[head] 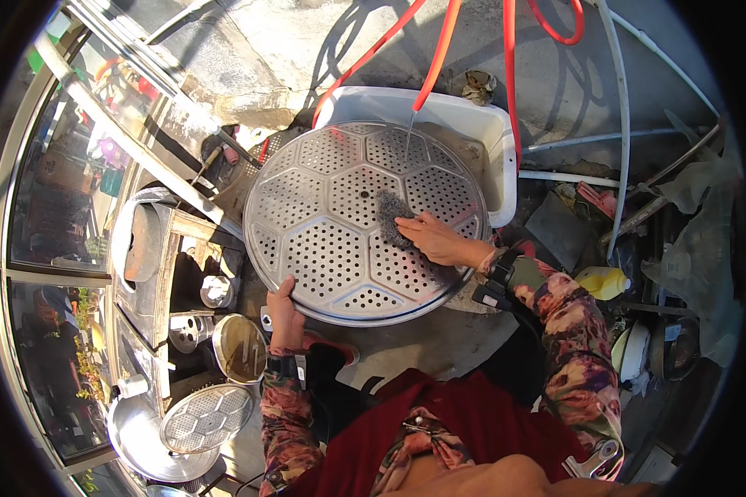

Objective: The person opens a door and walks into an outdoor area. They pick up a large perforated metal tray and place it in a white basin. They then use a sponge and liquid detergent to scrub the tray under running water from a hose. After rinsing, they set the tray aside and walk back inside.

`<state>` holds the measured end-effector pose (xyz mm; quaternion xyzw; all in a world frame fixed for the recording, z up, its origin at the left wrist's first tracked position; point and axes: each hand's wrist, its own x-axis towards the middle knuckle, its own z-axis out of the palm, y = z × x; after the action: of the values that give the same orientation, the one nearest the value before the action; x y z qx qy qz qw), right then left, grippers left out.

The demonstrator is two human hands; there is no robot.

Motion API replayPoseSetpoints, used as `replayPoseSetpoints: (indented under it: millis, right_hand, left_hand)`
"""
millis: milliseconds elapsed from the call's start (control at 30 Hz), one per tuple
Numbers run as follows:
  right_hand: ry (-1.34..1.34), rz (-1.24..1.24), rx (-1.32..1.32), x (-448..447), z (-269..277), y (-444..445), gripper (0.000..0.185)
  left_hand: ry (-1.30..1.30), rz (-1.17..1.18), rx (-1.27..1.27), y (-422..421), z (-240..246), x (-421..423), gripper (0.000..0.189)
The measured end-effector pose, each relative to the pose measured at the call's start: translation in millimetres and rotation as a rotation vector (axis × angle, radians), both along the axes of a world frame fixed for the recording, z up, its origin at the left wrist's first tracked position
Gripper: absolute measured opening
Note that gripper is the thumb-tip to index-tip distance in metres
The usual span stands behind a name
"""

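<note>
A large round perforated metal steamer plate point(323, 255) with a honeycomb pattern lies over a white plastic basin point(503, 143). My left hand point(285, 315) grips its near left rim, thumb on top and fingers hidden below. In my right hand point(438, 239) is a grey steel-wool scrubber point(393, 218), pressed on the plate right of its centre hole. From the end of a red hose point(438, 56), a thin stream of water falls onto the plate's far part.
At lower left, a smaller perforated steamer plate point(208, 416) leans on a shiny metal pan point(140, 435). A wooden frame point(168, 279) and a glass window point(62, 168) flank the left. A yellow bottle point(603, 282) lies at right, near clear plastic sheeting point(690, 261). White pipes point(618, 93) cross the upper right.
</note>
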<state>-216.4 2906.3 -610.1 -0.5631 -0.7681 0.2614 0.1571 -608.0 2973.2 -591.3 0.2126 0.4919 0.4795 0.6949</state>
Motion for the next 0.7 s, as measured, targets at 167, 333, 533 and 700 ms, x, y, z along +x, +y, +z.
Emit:
replayPoseSetpoints:
  millis: [167,333,533,700]
  right_hand:
    - [-0.273,-0.415,-0.058,35,-2,68,0.05]
    - [0.087,0.14,0.199,-42,-14,91,0.043]
    - [-0.101,-0.123,0.211,10,-44,145,0.043]
    - [-0.413,-0.342,0.036,73,-67,137,0.037]
  left_hand:
    - [0.063,0.014,-0.012,0,7,-1,0.044]
    - [0.084,0.056,-0.03,-2,24,10,0.046]
    - [0.09,0.035,-0.041,0,41,14,0.044]
    - [0.123,0.06,0.007,3,42,14,0.044]
